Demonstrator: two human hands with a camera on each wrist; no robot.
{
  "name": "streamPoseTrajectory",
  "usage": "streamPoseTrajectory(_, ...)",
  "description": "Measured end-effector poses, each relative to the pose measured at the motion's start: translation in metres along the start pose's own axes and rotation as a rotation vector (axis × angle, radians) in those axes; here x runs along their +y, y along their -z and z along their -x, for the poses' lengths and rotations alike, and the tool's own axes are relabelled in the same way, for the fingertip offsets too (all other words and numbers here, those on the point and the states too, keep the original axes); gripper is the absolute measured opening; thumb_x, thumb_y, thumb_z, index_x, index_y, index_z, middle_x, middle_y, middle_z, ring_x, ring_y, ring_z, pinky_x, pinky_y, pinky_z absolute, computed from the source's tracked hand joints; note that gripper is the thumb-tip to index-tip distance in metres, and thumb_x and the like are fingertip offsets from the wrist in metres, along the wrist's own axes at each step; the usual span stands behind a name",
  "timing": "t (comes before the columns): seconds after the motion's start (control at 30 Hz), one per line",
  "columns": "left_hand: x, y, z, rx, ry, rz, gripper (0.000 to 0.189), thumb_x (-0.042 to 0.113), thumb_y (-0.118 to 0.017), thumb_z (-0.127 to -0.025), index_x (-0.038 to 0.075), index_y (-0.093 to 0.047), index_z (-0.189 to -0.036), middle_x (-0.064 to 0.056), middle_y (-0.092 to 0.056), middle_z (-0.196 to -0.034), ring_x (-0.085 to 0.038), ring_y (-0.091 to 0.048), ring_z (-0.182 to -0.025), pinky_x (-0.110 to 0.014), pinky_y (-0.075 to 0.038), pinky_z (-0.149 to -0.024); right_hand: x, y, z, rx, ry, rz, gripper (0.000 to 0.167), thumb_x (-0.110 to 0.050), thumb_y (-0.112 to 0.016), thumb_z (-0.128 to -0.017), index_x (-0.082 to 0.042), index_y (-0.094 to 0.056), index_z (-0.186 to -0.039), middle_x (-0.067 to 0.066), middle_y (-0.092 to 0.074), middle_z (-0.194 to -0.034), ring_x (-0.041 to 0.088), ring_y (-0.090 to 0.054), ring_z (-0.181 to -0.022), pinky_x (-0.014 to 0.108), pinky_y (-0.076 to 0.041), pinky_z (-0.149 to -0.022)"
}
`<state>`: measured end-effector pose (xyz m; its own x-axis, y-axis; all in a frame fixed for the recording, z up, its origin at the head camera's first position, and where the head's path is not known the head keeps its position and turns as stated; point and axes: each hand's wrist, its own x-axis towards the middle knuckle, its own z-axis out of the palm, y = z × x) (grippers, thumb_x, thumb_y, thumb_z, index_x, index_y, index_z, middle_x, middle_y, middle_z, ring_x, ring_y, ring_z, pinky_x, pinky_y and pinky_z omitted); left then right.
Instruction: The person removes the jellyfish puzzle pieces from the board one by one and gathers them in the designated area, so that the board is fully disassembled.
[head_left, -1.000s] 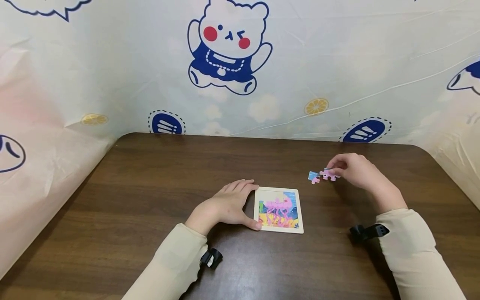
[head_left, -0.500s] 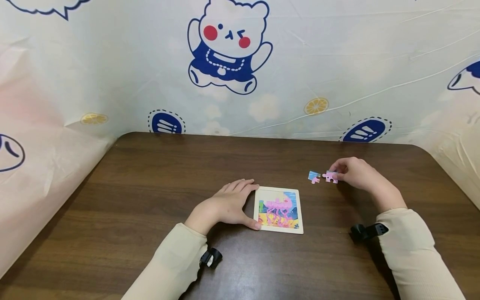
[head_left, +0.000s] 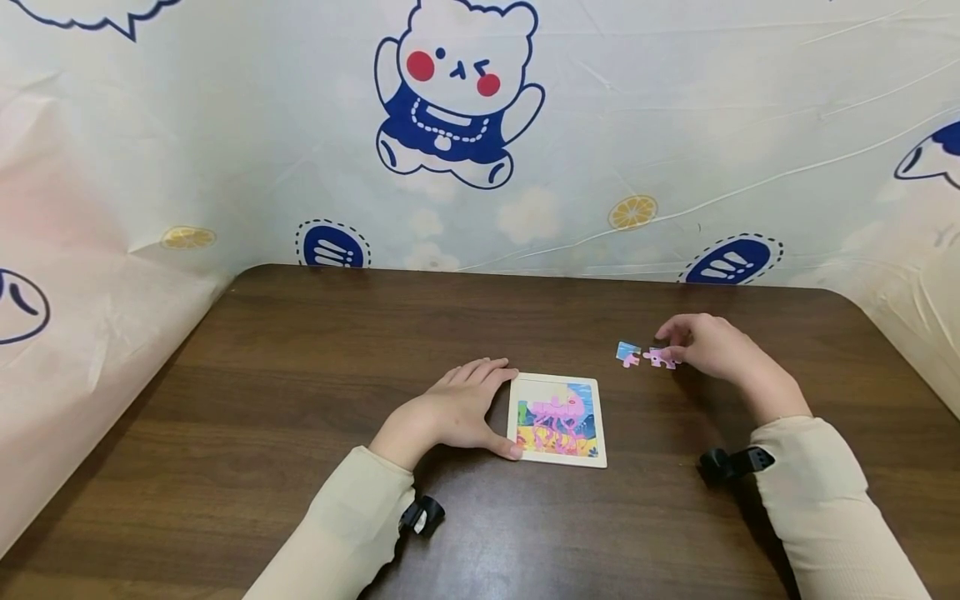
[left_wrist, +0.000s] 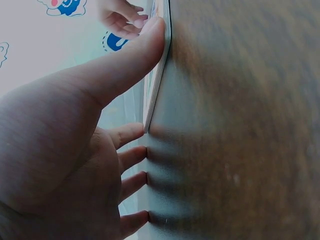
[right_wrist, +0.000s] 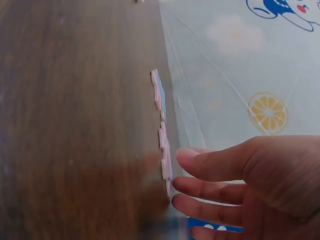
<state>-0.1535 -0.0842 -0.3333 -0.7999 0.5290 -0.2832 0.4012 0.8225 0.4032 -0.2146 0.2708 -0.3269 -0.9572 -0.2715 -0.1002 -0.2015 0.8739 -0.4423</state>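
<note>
My left hand (head_left: 461,408) is spread at the left side of a pale square puzzle tray (head_left: 602,429), thumb on its near corner and index finger at the far one. In the tray, assembled pieces (head_left: 558,421) show a pink jellyfish-like figure; its upper left is bare. My right hand (head_left: 712,346) is at a pink puzzle piece (head_left: 657,357), thumb tip over it and index finger lifted apart. In the right wrist view this pink piece (right_wrist: 165,155) lies flat with fingertips at its end. A blue and pink piece (head_left: 627,352) lies just left of it.
The brown wooden table (head_left: 315,358) meets a printed cloth backdrop (head_left: 585,100) at its back edge. Black wrist cameras are strapped over both pale sleeves (head_left: 817,458).
The pink piece has shifted slightly toward me and turned a little, and the right thumb and index finger have spread apart over it. The left hand and tray have stayed put.
</note>
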Motion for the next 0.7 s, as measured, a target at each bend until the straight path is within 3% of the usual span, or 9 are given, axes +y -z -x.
streamPoseTrajectory(0.17, 0.0, 0.001, 0.001, -0.001, 0.0, 0.001, 0.102, 0.055, -0.081, -0.076, 0.016, -0.03, -0.155, -0.003, -0.02, -0.163, -0.026, -0.014, -0.15, -0.046, -0.013, -0.12, -0.012, 0.0, 0.002, 0.01, -0.005, 0.004, 0.025, -0.013, -0.07, -0.092, 0.001, -0.067, -0.112, 0.012, -0.067, -0.095, 0.026, -0.057, -0.081, 0.045, -0.049, -0.075)
streamPoseTrajectory(0.3, 0.001, 0.0, 0.0, 0.0, 0.001, 0.003, 0.102, 0.055, -0.081, -0.076, 0.016, -0.03, -0.155, -0.003, -0.021, -0.163, -0.026, -0.014, -0.15, -0.046, -0.013, -0.12, -0.023, 0.0, 0.003, 0.009, 0.009, -0.016, 0.026, -0.013, -0.068, -0.094, 0.0, -0.066, -0.115, 0.015, -0.067, -0.101, 0.026, -0.059, -0.083, 0.042, -0.052, -0.075)
streamPoseTrajectory(0.47, 0.001, 0.001, 0.0, -0.002, 0.005, -0.006, 0.102, 0.055, -0.08, -0.076, 0.017, -0.03, -0.156, -0.003, -0.02, -0.163, -0.026, -0.013, -0.15, -0.045, -0.012, -0.12, -0.037, -0.003, 0.003, -0.009, 0.052, -0.074, 0.025, -0.011, -0.07, -0.093, 0.001, -0.066, -0.114, 0.01, -0.067, -0.095, 0.021, -0.059, -0.077, 0.033, -0.052, -0.068)
streamPoseTrajectory(0.7, -0.002, -0.002, -0.001, 0.002, -0.006, 0.002, 0.104, 0.057, -0.08, -0.076, 0.015, -0.029, -0.156, -0.004, -0.02, -0.163, -0.027, -0.013, -0.15, -0.047, -0.013, -0.12, -0.054, -0.011, 0.005, -0.047, 0.16, -0.096, 0.012, -0.01, -0.07, -0.093, -0.006, -0.071, -0.103, 0.002, -0.066, -0.089, 0.02, -0.057, -0.083, 0.037, -0.05, -0.077)
